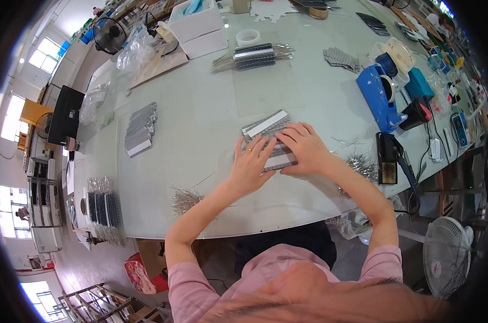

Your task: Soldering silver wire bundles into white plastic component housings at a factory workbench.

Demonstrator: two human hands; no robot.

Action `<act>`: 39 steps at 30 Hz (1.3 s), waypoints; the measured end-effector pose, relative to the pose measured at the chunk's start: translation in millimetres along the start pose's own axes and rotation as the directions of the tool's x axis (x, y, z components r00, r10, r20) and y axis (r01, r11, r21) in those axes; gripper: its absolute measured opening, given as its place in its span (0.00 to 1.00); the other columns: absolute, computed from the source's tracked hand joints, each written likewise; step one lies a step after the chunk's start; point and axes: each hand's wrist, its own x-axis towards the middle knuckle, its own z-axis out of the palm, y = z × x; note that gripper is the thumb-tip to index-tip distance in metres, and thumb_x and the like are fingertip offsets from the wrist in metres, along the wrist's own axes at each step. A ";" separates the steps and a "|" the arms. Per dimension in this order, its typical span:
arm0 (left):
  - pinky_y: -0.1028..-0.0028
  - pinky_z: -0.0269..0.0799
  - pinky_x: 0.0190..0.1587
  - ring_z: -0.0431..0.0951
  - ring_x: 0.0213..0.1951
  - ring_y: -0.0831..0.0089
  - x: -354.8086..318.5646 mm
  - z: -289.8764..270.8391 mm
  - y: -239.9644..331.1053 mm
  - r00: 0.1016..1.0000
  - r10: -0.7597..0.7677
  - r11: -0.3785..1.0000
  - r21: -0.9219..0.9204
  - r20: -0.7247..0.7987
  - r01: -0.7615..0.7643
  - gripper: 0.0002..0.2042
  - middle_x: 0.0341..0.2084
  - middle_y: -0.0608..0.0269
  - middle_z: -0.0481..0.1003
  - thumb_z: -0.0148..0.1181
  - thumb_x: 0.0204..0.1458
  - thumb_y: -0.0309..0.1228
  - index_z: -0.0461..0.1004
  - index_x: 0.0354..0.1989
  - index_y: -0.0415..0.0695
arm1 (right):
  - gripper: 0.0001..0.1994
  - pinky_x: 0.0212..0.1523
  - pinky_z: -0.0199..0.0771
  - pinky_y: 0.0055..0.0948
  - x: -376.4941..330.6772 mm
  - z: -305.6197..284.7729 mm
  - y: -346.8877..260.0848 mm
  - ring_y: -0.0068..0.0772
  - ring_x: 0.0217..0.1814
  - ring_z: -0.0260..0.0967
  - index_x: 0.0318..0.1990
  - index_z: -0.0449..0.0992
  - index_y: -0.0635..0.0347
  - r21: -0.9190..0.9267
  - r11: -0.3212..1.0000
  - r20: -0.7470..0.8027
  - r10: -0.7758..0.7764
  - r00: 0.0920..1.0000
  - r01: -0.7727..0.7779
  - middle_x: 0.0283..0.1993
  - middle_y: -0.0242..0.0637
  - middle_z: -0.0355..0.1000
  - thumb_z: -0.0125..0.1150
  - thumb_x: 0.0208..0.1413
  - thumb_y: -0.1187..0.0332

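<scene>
Both hands meet at the middle of the table on a small stack of flat grey patterned pieces (pixel 279 161), which has a white band across its top. My left hand (pixel 248 166) presses on the stack's left side, thumb at the near edge and fingers over the top. From the right, my right hand (pixel 304 148) closes round the opposite side, fingers bent over the far edge. Just beyond lies another grey piece with a white strip (pixel 266 124), set at a slant and partly hidden by the fingers. The undersides of the pieces cannot be seen.
Bundles of thin wires lie left (pixel 186 200) and right (pixel 361 168) of my forearms. Fanned grey pieces (pixel 140 129) sit at left. A wired bundle (pixel 255 56) and tape roll (pixel 248 37) are farther off. At right stand a blue tape dispenser (pixel 375 97) and a black-framed tray (pixel 387 159).
</scene>
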 end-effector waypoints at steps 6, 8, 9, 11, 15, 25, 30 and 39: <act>0.41 0.42 0.66 0.51 0.71 0.54 -19.6 6.2 6.7 1.000 0.008 0.998 0.062 0.018 -0.010 0.38 0.69 0.52 0.54 0.64 0.50 0.44 0.58 0.68 0.45 | 0.42 0.69 0.50 0.52 -18.6 -1.0 -23.3 0.49 0.70 0.54 0.61 0.67 0.62 -0.019 0.998 -0.030 0.060 0.998 -0.060 0.63 0.46 0.63 0.71 0.39 0.48; 0.41 0.42 0.66 0.49 0.71 0.54 -25.4 7.0 11.3 0.999 -0.004 0.999 0.048 0.035 0.002 0.37 0.70 0.52 0.53 0.63 0.50 0.46 0.59 0.68 0.46 | 0.42 0.71 0.45 0.55 -28.0 -2.3 -26.9 0.52 0.74 0.48 0.63 0.65 0.61 -0.042 0.996 0.020 0.076 0.997 -0.075 0.68 0.48 0.58 0.69 0.43 0.46; 0.41 0.42 0.66 0.46 0.72 0.53 -28.6 7.1 13.2 0.999 -0.011 0.999 0.042 0.052 0.009 0.36 0.70 0.52 0.51 0.62 0.51 0.47 0.59 0.68 0.46 | 0.42 0.71 0.45 0.55 -31.1 -2.7 -29.0 0.52 0.74 0.48 0.63 0.65 0.61 -0.039 0.996 0.026 0.076 0.997 -0.075 0.68 0.48 0.58 0.69 0.43 0.46; 0.41 0.42 0.66 0.45 0.72 0.53 -35.6 10.2 16.7 0.998 -0.025 0.999 0.044 0.065 0.022 0.36 0.71 0.53 0.51 0.61 0.52 0.47 0.59 0.68 0.48 | 0.41 0.71 0.43 0.57 -37.5 -3.4 -33.0 0.53 0.75 0.45 0.63 0.65 0.60 -0.052 0.995 0.066 0.092 0.994 -0.088 0.71 0.48 0.55 0.67 0.45 0.45; 0.41 0.42 0.66 0.44 0.73 0.54 -41.4 9.0 25.6 0.997 -0.038 0.997 0.067 0.074 0.033 0.33 0.71 0.55 0.50 0.61 0.52 0.45 0.61 0.67 0.51 | 0.39 0.71 0.42 0.58 -51.9 -4.8 -41.0 0.52 0.76 0.44 0.63 0.67 0.58 -0.037 0.993 0.083 0.117 0.990 -0.114 0.71 0.48 0.54 0.66 0.46 0.45; 0.44 0.45 0.66 0.49 0.72 0.57 -51.8 19.3 54.5 0.999 -0.011 0.996 0.091 0.050 0.007 0.32 0.70 0.56 0.54 0.64 0.49 0.41 0.64 0.65 0.52 | 0.21 0.60 0.66 0.46 -65.6 -54.3 -85.6 0.45 0.58 0.69 0.51 0.77 0.56 0.343 0.937 -0.127 0.111 0.986 -0.061 0.54 0.40 0.72 0.66 0.45 0.69; 0.44 0.43 0.67 0.51 0.71 0.58 -57.5 23.2 61.1 0.997 -0.069 0.987 0.145 0.045 0.062 0.33 0.70 0.57 0.55 0.65 0.48 0.40 0.65 0.65 0.53 | 0.13 0.46 0.74 0.34 -10.1 -92.1 -154.5 0.34 0.42 0.74 0.46 0.79 0.56 0.480 0.742 -0.509 -0.198 0.837 0.468 0.45 0.39 0.74 0.64 0.52 0.70; 0.44 0.47 0.65 0.55 0.68 0.52 -4.5 -11.5 19.8 0.974 -0.140 0.988 0.037 -0.176 0.148 0.27 0.67 0.52 0.58 0.59 0.54 0.35 0.65 0.64 0.47 | 0.18 0.38 0.74 0.29 -34.4 -117.0 -143.4 0.29 0.34 0.70 0.50 0.77 0.49 0.407 0.728 -0.464 -0.355 0.811 0.551 0.38 0.30 0.71 0.61 0.49 0.64</act>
